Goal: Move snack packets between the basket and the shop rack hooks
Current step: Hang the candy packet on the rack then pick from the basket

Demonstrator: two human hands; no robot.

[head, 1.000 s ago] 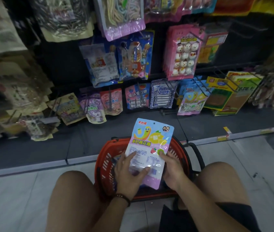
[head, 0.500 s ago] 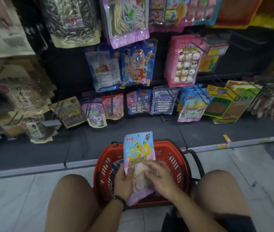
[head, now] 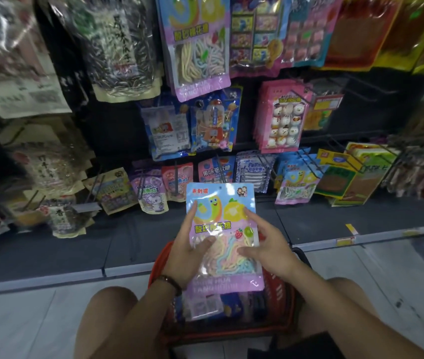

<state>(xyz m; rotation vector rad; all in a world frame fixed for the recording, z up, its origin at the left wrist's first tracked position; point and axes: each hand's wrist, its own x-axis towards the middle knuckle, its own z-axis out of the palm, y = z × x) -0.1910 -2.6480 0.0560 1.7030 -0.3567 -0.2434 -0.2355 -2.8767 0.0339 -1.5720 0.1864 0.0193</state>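
Pinched along its left border by the left hand, with the thumb pressed flat on the clear window and the forefinger stretched up the edge. Steadied on the opposite border by the right hand, spread wide, straight fingers only touching the film; contact behind the pouch: cannot tell. Between the two hands, upright and front toward the camera: the snack packet, a flat pouch with soft pastel candy ropes behind the window. Seems light, to judge by such a loose hold. Looks thin and floppy at the printed top above the fingers, thicker and lumpy lower down, so probably sags or folds if taken by one corner only. Glossy film, likely slippery under dry fingers; no real danger of breaking, only of creasing. Better to take hold at the sealed side borders or at the top strip, close under the hang hole, too small here to see clearly. Directly under the grip, the red basket, with other packets lying inside. Beyond the grip, well apart, a matching pouch low on the rack to the right and a second matching pouch high up. Farther right and higher, bare wire hooks, thin, so probably asks for a careful aim with the hole.
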